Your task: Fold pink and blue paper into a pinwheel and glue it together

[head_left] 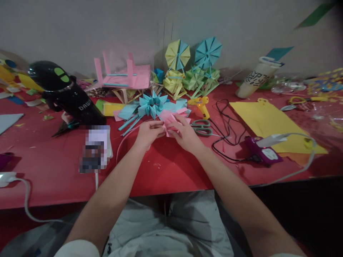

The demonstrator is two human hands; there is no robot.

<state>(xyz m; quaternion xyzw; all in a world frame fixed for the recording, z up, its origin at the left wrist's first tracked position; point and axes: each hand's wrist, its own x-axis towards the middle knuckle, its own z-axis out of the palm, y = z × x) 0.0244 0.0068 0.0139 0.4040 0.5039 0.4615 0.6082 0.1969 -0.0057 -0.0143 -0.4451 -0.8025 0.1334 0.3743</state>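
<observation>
Both my hands meet over the red table around a folded piece of pink paper (169, 119). My left hand (150, 132) pinches its left edge between thumb and fingers. On the other side, my right hand (185, 132) has its fingers over the paper's right part. Just behind lies a blue folded paper star ring (152, 105), with flat blue paper strips (129, 122) to its left. Green-handled scissors (202, 127) rest right of my right hand. A yellow glue gun (200, 105) sits behind the scissors. Some of the pink paper is hidden by my fingers.
A black bottle (69, 93) leans at left, near a phone (96, 148). Pink paper furniture (128, 75) and fan-shaped paper chairs (178, 55) stand by the wall. To the right are a purple power strip (264, 151), black cable, yellow sheet (270, 119) and cup (257, 78).
</observation>
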